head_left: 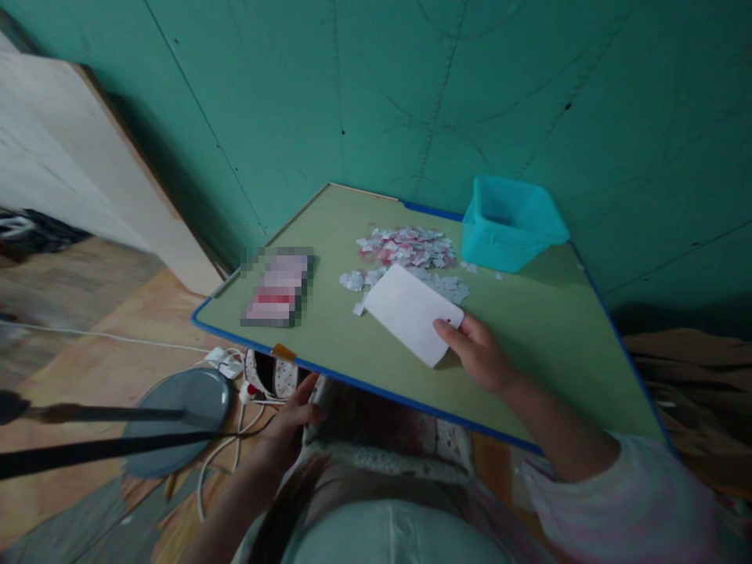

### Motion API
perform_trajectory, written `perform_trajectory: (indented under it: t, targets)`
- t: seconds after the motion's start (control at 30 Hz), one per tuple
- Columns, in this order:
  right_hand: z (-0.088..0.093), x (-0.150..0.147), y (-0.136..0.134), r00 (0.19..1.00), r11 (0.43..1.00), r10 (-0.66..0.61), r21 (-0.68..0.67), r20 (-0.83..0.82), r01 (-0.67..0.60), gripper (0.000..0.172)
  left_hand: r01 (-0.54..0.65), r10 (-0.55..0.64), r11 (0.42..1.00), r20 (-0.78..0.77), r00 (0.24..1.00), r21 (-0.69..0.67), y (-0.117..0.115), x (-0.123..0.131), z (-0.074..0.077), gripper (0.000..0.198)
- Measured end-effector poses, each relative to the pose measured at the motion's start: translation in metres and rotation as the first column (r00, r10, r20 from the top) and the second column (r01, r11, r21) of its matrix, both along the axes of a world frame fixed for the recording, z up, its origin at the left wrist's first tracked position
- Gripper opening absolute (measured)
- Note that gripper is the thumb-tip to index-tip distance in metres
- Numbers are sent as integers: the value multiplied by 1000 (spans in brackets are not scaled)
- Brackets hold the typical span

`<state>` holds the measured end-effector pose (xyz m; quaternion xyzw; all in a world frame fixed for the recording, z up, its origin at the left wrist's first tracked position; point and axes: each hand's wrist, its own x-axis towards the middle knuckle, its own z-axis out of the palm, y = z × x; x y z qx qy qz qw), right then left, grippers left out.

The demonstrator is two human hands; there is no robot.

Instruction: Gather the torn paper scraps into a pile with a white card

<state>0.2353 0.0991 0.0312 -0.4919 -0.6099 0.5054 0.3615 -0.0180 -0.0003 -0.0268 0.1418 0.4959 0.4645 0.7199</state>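
Green wall panels stand behind our pale green, blue-edged table.
Our right hand pinches a flat white rectangular card over mid-table, before small white-and-pink paper scraps; whether our left hand, below the near edge, grasps anything, we cannot tell. Beside the scraps sits a turquoise plastic bin.
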Motion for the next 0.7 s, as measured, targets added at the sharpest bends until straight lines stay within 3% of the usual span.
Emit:
perform_trajectory:
  t: [0.23, 0.53, 0.7]
  targets:
    - [1, -4, 0, 999, 999, 42, -1, 22, -42, 37, 0, 0, 1000, -26, 1000, -4, 1, -6, -14, 62]
    - [-4, -4, 6, 998, 998, -58, 19, 31, 57, 39, 12, -11, 1000, -55, 998, 23, 2, -6, -9, 58]
    - [0, -8, 3, 999, 996, 35, -75, -28, -37, 34, -8, 7, 1000, -59, 998, -8, 2, -6, -5, 49]
